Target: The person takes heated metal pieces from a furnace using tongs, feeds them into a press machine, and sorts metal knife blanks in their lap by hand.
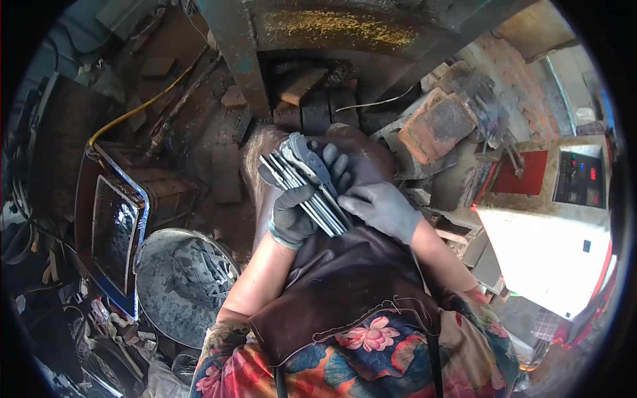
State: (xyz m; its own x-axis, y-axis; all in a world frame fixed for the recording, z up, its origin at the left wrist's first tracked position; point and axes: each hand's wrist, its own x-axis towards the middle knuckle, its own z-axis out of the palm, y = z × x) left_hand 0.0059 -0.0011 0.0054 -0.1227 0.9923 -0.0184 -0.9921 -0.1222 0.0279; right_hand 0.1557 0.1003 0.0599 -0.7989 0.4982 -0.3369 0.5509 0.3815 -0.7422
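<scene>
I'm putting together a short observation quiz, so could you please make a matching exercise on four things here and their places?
1. Metal strips
2. Round tub
3. White machine
4. Yellow hose

A. Far right of view
B. Upper left of view
C. Held in the left hand
D. Lower left of view

Pairs: 1-C; 2-D; 3-A; 4-B

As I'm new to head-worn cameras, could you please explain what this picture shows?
There is no robot here: the picture comes from a fisheye camera on the person's head, looking down, so edges bend toward its rim. The gloved left hand grips a bundle of flat metal pieces over the dark apron; the gloved right hand is close beside it, perhaps touching. A round tub with thin scraps inside stands at left, a white cabinet with a lit panel at right.
</scene>
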